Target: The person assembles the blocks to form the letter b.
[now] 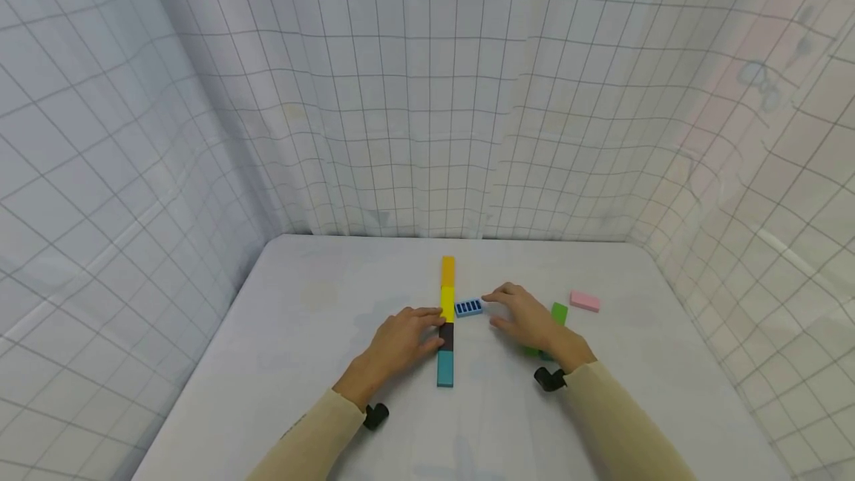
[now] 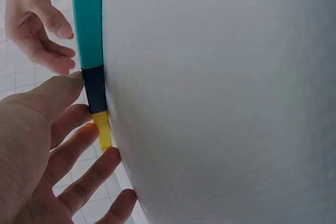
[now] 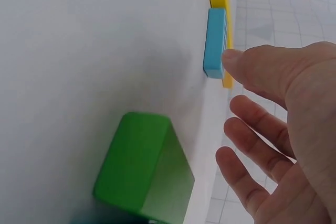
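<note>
Four-sided blocks lie end to end in a straight row: an orange-yellow block (image 1: 448, 271), a yellow block (image 1: 447, 301), a black block (image 1: 447, 337) and a teal block (image 1: 445, 370). My left hand (image 1: 395, 344) is at the row's left side, its fingers spread and its thumb and fingertips at the black and yellow blocks. A light blue block (image 1: 468, 308) with dark slots on top sits at the yellow block's right side, slightly skewed. My right hand (image 1: 531, 321) hovers beside its right end, fingers loosely extended; in the right wrist view the thumb overlaps the blue block (image 3: 213, 43).
Right of my right hand are a green block (image 1: 559, 312), partly hidden, and a pink block (image 1: 585, 301). More green and a bit of teal show beneath the right wrist. The white table (image 1: 300, 303) is surrounded by grid-patterned curtains (image 1: 414, 95).
</note>
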Motion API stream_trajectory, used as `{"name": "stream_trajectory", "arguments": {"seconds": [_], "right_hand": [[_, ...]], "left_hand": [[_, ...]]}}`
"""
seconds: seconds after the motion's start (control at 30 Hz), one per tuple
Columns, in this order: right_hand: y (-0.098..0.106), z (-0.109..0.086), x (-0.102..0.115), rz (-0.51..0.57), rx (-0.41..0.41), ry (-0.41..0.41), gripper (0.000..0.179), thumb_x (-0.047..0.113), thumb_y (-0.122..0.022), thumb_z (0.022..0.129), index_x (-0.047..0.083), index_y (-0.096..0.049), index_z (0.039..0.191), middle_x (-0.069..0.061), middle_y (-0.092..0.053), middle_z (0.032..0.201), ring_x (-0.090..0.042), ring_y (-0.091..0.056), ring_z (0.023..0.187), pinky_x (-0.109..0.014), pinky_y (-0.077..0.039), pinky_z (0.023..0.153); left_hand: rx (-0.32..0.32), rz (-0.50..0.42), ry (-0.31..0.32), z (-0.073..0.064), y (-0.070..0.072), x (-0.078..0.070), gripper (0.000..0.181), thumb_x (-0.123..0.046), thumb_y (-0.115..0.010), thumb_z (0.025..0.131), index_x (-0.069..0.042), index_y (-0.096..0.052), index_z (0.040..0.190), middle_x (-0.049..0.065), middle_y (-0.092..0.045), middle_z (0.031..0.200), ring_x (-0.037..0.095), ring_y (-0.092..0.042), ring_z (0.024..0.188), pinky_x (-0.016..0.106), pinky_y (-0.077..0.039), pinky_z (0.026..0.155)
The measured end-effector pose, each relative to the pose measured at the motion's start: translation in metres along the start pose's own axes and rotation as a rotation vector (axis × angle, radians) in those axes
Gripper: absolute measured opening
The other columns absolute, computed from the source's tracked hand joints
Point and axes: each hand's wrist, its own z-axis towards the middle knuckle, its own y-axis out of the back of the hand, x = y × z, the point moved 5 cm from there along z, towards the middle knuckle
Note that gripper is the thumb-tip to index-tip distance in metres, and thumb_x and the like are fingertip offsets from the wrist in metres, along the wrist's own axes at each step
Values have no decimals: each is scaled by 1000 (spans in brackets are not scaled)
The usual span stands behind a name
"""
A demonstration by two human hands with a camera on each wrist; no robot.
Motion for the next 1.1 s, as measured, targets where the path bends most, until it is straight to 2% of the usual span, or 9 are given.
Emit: {"name": "stream_trajectory", "arguments": {"seconds": [0.17, 0.33, 0.57, 0.8, 1.1], "right_hand": [[6, -11, -3, 15, -1, -2, 45, 17, -83, 110, 7, -75, 153, -17, -71, 149, -38, -68, 141, -60, -58, 124], [11, -24, -5, -18, -13, 16, 43, 17, -83, 110, 5, -75, 151, -17, -72, 148, -39, -69, 140, -60, -59, 121], [15, -44, -14, -52, -30, 0, 46, 25, -88, 107, 7, -78, 147, -15, -73, 146, -39, -69, 137, -61, -61, 118], [17, -61, -23, -102, -81, 6, 53, 36, -97, 98, 11, -82, 142, -9, -77, 137, -32, -72, 126, -58, -64, 112], [18, -72, -31, -133, -81, -35, 59, 44, -100, 94, 13, -82, 142, -11, -76, 136, -28, -70, 120, -56, -65, 107]], "left_hand": [[-9, -12, -11, 0, 1, 1, 45, -35, -87, 108, -19, -80, 151, 2, -74, 164, 34, -74, 141, 56, -67, 112], [-19, -23, -15, 0, 1, 1, 45, -33, -88, 107, -19, -81, 149, 3, -74, 163, 36, -74, 142, 60, -66, 112], [-12, -49, -13, -2, 3, 0, 46, -34, -87, 108, -18, -80, 150, 2, -73, 164, 35, -73, 142, 60, -66, 111], [-10, -32, 7, -1, 0, 2, 45, -37, -86, 109, -21, -80, 151, 0, -73, 165, 33, -72, 144, 59, -65, 113], [-16, -41, 4, -2, 0, 1, 44, -35, -85, 109, -20, -80, 150, 1, -72, 166, 36, -72, 145, 62, -64, 112]]}}
